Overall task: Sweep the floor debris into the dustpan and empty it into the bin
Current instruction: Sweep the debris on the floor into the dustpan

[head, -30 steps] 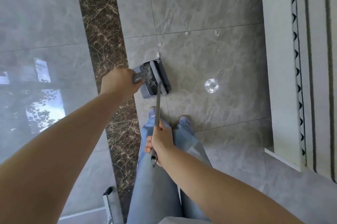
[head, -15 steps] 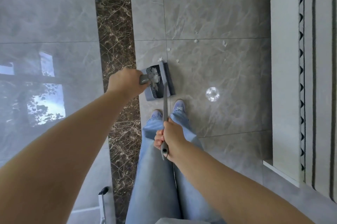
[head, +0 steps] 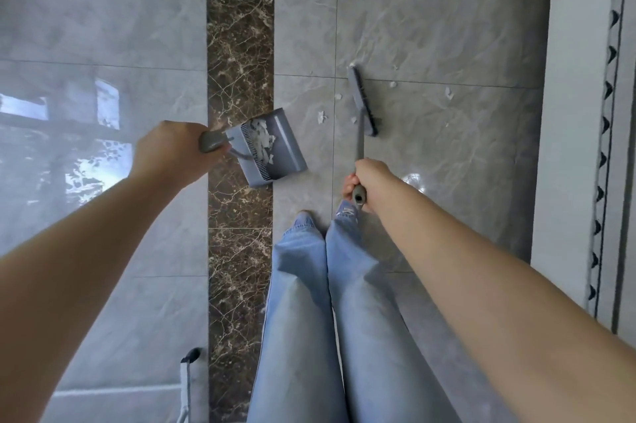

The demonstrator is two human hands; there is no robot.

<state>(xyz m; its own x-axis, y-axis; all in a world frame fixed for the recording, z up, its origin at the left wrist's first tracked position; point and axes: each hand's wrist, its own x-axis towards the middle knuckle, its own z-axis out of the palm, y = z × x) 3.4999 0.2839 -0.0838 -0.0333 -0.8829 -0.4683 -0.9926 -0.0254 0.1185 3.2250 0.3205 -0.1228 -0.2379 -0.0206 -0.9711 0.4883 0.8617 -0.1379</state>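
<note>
You are looking straight down at a grey tiled floor (head: 447,181), your two bare arms reaching forward. Your left hand (head: 168,150) has its fingers curled round the handle of a grey dustpan (head: 275,147), which sits low over the floor ahead of your feet, mouth facing right; torn white scraps already lie inside it. Your right hand (head: 366,181) has its fingers wrapped round the end of a thin broom handle. The broom (head: 363,102) runs forward from that hand, and its long brush head lies nearly front to back, well apart from the pan, off to the pan's right. The remaining white debris (head: 322,117) is scattered on the floor: a few bits between brush and pan, several more beyond the brush to its right. So the brush likely needs to gather leftward toward the pan's mouth. No bin is visible.
</note>
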